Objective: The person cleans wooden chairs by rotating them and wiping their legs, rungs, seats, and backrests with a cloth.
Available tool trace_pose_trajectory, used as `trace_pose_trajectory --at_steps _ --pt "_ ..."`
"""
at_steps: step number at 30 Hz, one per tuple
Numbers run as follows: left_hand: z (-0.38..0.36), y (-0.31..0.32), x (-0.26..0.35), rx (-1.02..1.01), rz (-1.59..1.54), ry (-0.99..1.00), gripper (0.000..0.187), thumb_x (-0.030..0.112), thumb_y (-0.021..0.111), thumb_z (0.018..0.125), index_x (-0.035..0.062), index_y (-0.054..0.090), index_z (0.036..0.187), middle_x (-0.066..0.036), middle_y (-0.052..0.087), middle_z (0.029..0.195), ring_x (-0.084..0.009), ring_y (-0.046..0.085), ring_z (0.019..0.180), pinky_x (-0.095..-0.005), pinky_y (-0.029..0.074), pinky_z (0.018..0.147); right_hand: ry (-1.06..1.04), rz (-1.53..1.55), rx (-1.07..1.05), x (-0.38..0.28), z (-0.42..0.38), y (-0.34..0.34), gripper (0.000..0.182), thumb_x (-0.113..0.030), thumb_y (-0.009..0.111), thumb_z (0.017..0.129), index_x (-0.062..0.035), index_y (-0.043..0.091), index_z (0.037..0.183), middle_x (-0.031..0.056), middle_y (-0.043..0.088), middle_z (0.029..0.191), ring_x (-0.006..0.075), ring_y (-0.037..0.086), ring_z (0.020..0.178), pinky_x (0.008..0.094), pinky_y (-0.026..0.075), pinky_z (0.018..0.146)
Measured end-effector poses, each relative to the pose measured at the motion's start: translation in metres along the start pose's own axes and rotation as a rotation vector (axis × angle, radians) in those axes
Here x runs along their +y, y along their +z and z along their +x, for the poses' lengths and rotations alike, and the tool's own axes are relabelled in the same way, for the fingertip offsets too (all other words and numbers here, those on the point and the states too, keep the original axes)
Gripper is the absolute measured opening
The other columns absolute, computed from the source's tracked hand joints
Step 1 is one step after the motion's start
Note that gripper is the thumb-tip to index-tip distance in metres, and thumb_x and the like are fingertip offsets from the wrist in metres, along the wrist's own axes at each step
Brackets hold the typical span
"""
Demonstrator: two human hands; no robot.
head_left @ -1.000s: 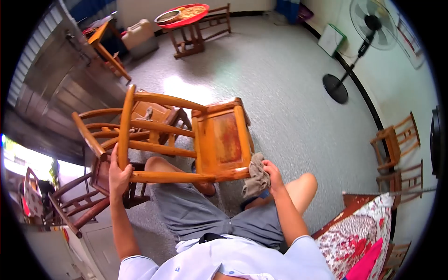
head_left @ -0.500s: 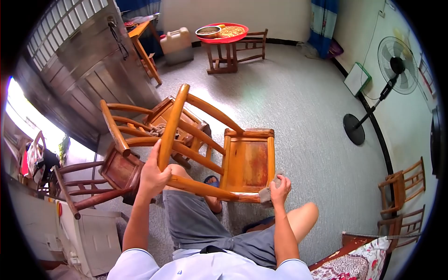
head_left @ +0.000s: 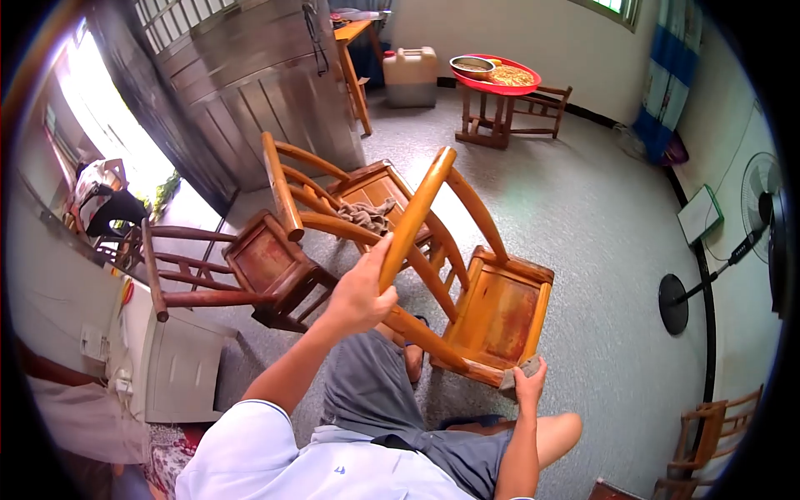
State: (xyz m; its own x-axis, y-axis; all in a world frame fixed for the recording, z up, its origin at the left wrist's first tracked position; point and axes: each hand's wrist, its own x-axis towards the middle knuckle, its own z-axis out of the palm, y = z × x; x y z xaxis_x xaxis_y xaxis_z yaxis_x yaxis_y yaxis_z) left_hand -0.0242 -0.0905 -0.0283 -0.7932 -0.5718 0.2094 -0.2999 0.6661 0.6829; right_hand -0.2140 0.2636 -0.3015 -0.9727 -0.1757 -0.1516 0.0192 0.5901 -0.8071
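My left hand point(head_left: 360, 292) grips the back post of an orange wooden chair point(head_left: 497, 310) that stands tilted over my knees. My right hand point(head_left: 529, 387) holds a small grey cloth point(head_left: 513, 377) pressed against the near corner of the chair's seat. Only a bit of the cloth shows under my fingers.
A second orange chair point(head_left: 367, 190) with a rag point(head_left: 364, 216) on its seat and a dark brown chair point(head_left: 258, 267) stand to the left. A stool carries a red tray point(head_left: 510, 76) at the back. A standing fan point(head_left: 682, 302) is on the right, a white box point(head_left: 179, 367) on the left.
The view has swung left and the chair has turned in my hands. My right hand with the cloth has slid to the seat's near right corner. My left hand keeps its grip on the post.
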Motion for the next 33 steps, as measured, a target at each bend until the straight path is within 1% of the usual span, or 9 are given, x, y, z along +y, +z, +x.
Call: trace_pose_trajectory --at_steps 2,4,7,11,14,19,25,28,33 --pt "-0.001 0.005 0.006 -0.007 0.034 0.014 0.076 0.013 0.058 0.080 0.0070 0.027 0.149 -0.026 0.055 0.119 -0.0441 0.059 0.103 -0.0461 0.048 0.090 0.012 -0.065 0.021 -0.004 0.005 0.000 0.076 -0.022 0.079 0.072 -0.0071 0.042 0.137 0.0243 0.057 0.124 0.0402 0.055 0.116 0.0427 0.043 0.101" --pt "-0.001 0.009 0.014 -0.081 0.015 -0.093 0.076 0.011 0.058 0.080 0.0055 0.027 0.149 -0.027 0.049 0.135 -0.0411 0.052 0.122 -0.0408 0.042 0.103 0.061 -0.236 -0.021 -0.013 0.009 -0.010 0.076 -0.025 0.080 0.072 -0.0100 0.043 0.137 0.0247 0.058 0.125 0.0409 0.056 0.116 0.0451 0.045 0.098" --pt "-0.003 0.017 0.023 -0.074 0.057 -0.071 0.078 0.013 0.059 0.081 0.0092 0.025 0.151 -0.027 0.052 0.123 -0.0449 0.057 0.104 -0.0457 0.047 0.092 0.047 -0.344 -0.035 -0.011 0.018 -0.013 0.071 -0.028 0.079 0.075 -0.0116 0.044 0.136 0.0227 0.061 0.122 0.0410 0.058 0.112 0.0462 0.046 0.095" --pt "-0.004 0.016 0.024 -0.063 0.021 -0.056 0.078 0.013 0.058 0.081 0.0099 0.024 0.151 -0.027 0.053 0.121 -0.0450 0.059 0.100 -0.0469 0.048 0.089 0.051 -0.475 -0.049 -0.024 0.027 -0.013 0.065 -0.027 0.075 0.080 -0.0120 0.045 0.135 0.0209 0.062 0.119 0.0402 0.059 0.110 0.0467 0.047 0.092" --pt "-0.004 0.019 0.024 -0.049 0.053 -0.057 0.078 0.016 0.059 0.081 0.0094 0.025 0.151 -0.026 0.054 0.120 -0.0440 0.060 0.097 -0.0475 0.048 0.088 -0.056 -0.458 0.017 -0.025 0.031 -0.008 0.065 -0.027 0.075 0.080 -0.0119 0.044 0.135 0.0214 0.062 0.120 0.0406 0.059 0.110 0.0473 0.047 0.091" --pt "-0.005 0.018 0.031 -0.042 0.090 -0.070 0.079 0.019 0.059 0.081 0.0091 0.025 0.151 -0.025 0.055 0.117 -0.0415 0.061 0.093 -0.0473 0.048 0.085 -0.004 -0.385 0.028 -0.023 0.044 -0.002 0.073 -0.023 0.075 0.078 -0.0107 0.039 0.140 0.0239 0.055 0.128 0.0422 0.055 0.116 0.0475 0.045 0.096" --pt "-0.003 0.018 0.030 -0.056 0.052 -0.078 0.079 0.017 0.059 0.081 0.0081 0.025 0.151 -0.024 0.055 0.114 -0.0410 0.061 0.091 -0.0465 0.049 0.083 -0.211 -0.216 -0.170 0.021 0.046 -0.018 0.088 -0.015 0.078 0.073 -0.0042 0.030 0.146 0.0273 0.044 0.141 0.0430 0.045 0.129 0.0436 0.037 0.108" --pt "-0.003 0.016 0.033 -0.060 0.072 -0.082 0.079 0.020 0.061 0.081 0.0097 0.025 0.151 -0.023 0.056 0.115 -0.0396 0.062 0.089 -0.0462 0.049 0.082 -0.050 -0.253 -0.110 0.003 0.037 -0.015 0.086 -0.016 0.078 0.073 -0.0052 0.033 0.145 0.0258 0.046 0.140 0.0423 0.046 0.128 0.0443 0.038 0.107" --pt "-0.003 0.020 0.029 -0.048 0.099 -0.067 0.079 0.019 0.060 0.081 0.0109 0.025 0.151 -0.024 0.056 0.115 -0.0410 0.061 0.090 -0.0464 0.049 0.082 -0.011 -0.327 -0.033 -0.031 0.039 -0.005 0.079 -0.018 0.077 0.076 -0.0063 0.037 0.143 0.0241 0.051 0.134 0.0409 0.050 0.123 0.0449 0.040 0.104"
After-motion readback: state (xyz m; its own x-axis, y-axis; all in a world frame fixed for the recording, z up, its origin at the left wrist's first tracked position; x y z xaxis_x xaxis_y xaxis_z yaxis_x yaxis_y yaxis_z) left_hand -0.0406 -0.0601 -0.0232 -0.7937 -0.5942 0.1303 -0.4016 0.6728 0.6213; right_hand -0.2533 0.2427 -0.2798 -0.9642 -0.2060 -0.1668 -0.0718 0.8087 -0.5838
